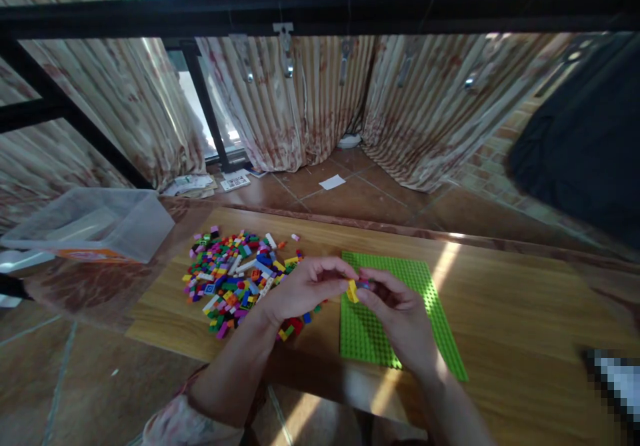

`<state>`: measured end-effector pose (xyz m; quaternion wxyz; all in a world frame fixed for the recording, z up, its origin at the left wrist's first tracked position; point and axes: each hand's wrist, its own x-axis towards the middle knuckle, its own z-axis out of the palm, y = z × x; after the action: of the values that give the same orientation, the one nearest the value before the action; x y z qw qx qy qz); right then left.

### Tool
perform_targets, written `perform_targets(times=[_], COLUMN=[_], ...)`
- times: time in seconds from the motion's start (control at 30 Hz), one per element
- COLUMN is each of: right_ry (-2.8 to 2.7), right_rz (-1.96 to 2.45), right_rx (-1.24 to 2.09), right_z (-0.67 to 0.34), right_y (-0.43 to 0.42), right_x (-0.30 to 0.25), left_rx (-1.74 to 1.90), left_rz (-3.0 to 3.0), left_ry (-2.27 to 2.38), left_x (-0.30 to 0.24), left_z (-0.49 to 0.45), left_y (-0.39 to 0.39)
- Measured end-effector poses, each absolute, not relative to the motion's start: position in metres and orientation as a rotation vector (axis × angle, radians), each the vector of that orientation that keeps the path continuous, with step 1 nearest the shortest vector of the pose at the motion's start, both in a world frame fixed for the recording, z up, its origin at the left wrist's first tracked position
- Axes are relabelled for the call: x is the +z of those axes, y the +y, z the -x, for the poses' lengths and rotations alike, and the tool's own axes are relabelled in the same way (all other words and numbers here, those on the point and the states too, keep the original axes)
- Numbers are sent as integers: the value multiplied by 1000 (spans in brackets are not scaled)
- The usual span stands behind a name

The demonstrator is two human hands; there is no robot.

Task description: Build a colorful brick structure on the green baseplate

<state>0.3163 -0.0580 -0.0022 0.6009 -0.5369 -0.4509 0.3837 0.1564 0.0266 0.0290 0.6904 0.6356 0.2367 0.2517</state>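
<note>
Above the green baseplate [363, 343], my two hands meet at a small cluster of toy bricks. My left hand [305, 289] pinches a yellow brick [353, 291] between thumb and fingertips. From the other side, my right hand [400, 309] grips the same cluster, where a bit of red and a bluish piece show between the fingers. The fingers hide much of the cluster, so its full shape cannot be made out. To the left lies a heap of loose toy bricks [240, 273] in many colours, partly behind my left wrist.
The wooden table [520, 319] runs across the view. A clear plastic bin [155, 223] stands beyond its left end. A black metal bar [320, 13] with hanging clips crosses above, before striped curtains [300, 113]. A dark cloth shape [585, 139] is at the right.
</note>
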Motion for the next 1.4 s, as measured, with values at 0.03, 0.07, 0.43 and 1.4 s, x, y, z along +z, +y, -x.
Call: perform_targets(times=[0.03, 0.07, 0.43, 1.4], right_ry=[-1045, -1060, -1003, -683], right_rz=[1243, 1248, 1260, 1130], right_rx=[855, 812, 830, 1078], right_z=[-317, -316, -309, -300], right_y=[-58, -58, -52, -39], right_x=[-3, -4, -5, -10], left_rx=[556, 558, 776, 573], left_rz=[-1402, -1383, -1522, -1621], left_ry=[531, 534, 567, 826], left_x=[29, 28, 21, 19], left_z=[-158, -160, -159, -148], left_y=[26, 25, 27, 37])
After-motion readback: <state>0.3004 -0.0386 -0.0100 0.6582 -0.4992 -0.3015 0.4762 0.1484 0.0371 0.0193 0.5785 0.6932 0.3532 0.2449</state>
